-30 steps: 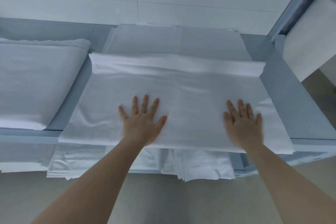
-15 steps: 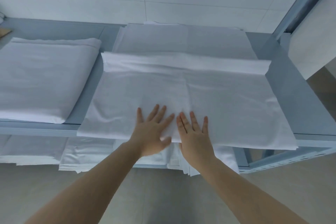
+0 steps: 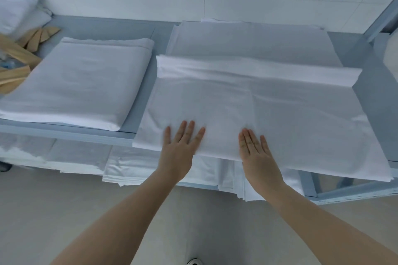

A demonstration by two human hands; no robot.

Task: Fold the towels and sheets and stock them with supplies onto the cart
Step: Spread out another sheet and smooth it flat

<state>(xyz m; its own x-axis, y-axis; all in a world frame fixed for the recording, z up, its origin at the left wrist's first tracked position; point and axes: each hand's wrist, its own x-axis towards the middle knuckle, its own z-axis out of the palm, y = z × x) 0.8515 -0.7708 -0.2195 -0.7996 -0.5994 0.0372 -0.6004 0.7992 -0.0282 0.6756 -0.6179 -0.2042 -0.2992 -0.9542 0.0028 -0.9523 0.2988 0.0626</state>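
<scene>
Head view is all I get, so here goes. Both of my hands are flat on the sheet (image 3: 247,109), the white one spread across the right half of the grey-blue surface (image 3: 374,101). Left hand (image 3: 179,148) has fingers straight and a bit fanned, palm down near the front edge. Right hand (image 3: 257,153) is the same, fingers straight and close together, just to the right of it. Neither one is gripping anything, they only press.

The sheet's front edge hangs slightly past the surface lip, and its far edge shows a thicker folded band. To the left sits a folded stack (image 3: 81,79), apart from my sheet. More linens (image 3: 163,170) sit on the lower shelf.

My guess is this is the smoothing step. To do it well I'd sweep outward from the middle with flat palms, light pressure, so the layers don't slide. There's a faint crease running front to back near the centre, worth chasing out first.
</scene>
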